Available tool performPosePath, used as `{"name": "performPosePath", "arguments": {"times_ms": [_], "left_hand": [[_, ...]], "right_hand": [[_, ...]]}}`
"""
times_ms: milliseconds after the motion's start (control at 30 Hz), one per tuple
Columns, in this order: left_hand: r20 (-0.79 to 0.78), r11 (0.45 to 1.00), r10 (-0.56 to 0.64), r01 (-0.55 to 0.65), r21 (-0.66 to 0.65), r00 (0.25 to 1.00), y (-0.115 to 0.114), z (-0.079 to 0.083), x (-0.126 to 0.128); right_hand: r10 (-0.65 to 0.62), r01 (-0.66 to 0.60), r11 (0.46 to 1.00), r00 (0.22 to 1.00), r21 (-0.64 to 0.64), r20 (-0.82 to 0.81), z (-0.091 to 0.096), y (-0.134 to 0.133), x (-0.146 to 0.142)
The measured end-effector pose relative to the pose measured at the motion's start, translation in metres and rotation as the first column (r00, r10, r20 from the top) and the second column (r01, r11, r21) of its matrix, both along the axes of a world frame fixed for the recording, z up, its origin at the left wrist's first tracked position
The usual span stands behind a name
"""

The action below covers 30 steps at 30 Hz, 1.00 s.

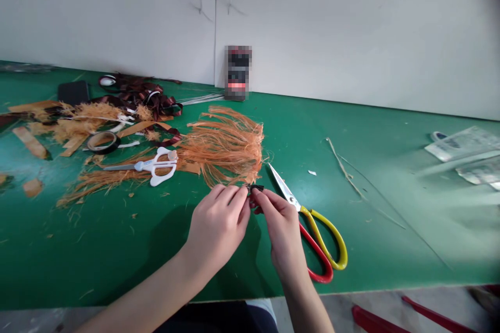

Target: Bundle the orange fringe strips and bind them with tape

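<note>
Bright, flat light floods the bench now, glare washing pale across the green mat (375, 208) on the right, a soft shadow under the left hand (216, 223), and the top-right corner smearing dark!

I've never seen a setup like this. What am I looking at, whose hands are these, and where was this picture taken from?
There's no machine here, just a person's own two bare hands. The picture comes from a camera worn on their head, looking forward and down, so their arms reach in from the bottom. The left hand and right hand meet at the fingertips, pinching a small black piece between them; it's too small to tell exactly what it is. On the green workbench, a spray of orange fibres lies just beyond the hands, with white-handled scissors resting on its left part. Red-and-yellow-handled scissors lie beside the right hand. Further left are a roll of tape and dark ribbon.
</note>
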<state>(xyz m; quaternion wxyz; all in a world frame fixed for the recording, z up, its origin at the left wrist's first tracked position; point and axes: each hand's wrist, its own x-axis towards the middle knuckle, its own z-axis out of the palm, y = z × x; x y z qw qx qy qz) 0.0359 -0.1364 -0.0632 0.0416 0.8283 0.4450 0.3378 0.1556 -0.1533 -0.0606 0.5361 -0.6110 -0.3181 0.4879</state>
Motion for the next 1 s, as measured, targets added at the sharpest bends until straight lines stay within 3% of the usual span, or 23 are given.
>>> {"name": "performPosePath", "arguments": {"times_ms": [133, 267, 333, 433, 500, 567, 633, 767, 833, 900, 1000], "left_hand": [[0.064, 1.000, -0.007, 0.008, -0.011, 0.998, 0.001, 0.000, 0.000], [0.272, 0.970, 0.099, -0.032, -0.240, 0.957, 0.001, 0.000, -0.002], [0.368, 0.920, 0.169, -0.012, -0.391, 0.914, 0.001, 0.001, -0.003], [0.512, 0.802, 0.299, 0.078, -0.592, 0.805, 0.002, 0.002, -0.003], [0.580, 0.711, 0.399, 0.159, -0.685, 0.710, 0.003, 0.002, -0.002], [0.605, 0.655, 0.455, 0.215, -0.725, 0.654, 0.006, 0.000, -0.002], [0.604, 0.674, 0.423, 0.211, -0.708, 0.676, 0.007, -0.003, -0.003], [0.459, 0.853, 0.200, 0.076, -0.516, 0.865, 0.007, -0.010, -0.008], [0.339, 0.917, 0.110, 0.036, -0.398, 0.934, 0.005, -0.013, -0.009], [0.268, 0.947, 0.067, 0.024, -0.321, 0.961, 0.004, -0.014, -0.009], [0.298, 0.967, 0.055, 0.024, -0.254, 0.953, 0.004, -0.015, -0.008]], "right_hand": [[0.010, -0.010, 1.000, 1.000, -0.001, -0.020, 0.000, 0.001, -0.002], [-0.045, 0.039, 0.999, 0.972, -0.030, -0.230, -0.002, -0.001, -0.008], [-0.079, 0.065, 0.997, 0.932, -0.050, -0.353, -0.005, -0.003, -0.012], [-0.082, 0.067, 0.997, 0.874, -0.047, -0.480, -0.010, -0.003, -0.017], [-0.082, 0.069, 0.997, 0.849, -0.044, -0.522, -0.013, -0.003, -0.020], [-0.092, 0.075, 0.996, 0.834, -0.055, -0.545, -0.015, -0.004, -0.022], [-0.111, 0.087, 0.994, 0.829, -0.070, -0.548, -0.016, -0.004, -0.022], [-0.175, 0.143, 0.984, 0.837, -0.102, -0.519, -0.014, -0.006, -0.020], [-0.193, 0.153, 0.981, 0.841, -0.120, -0.505, -0.012, -0.007, -0.019], [-0.193, 0.147, 0.980, 0.849, -0.131, -0.492, -0.011, -0.007, -0.018], [-0.194, 0.145, 0.980, 0.855, -0.137, -0.480, -0.009, -0.008, -0.018]]}}
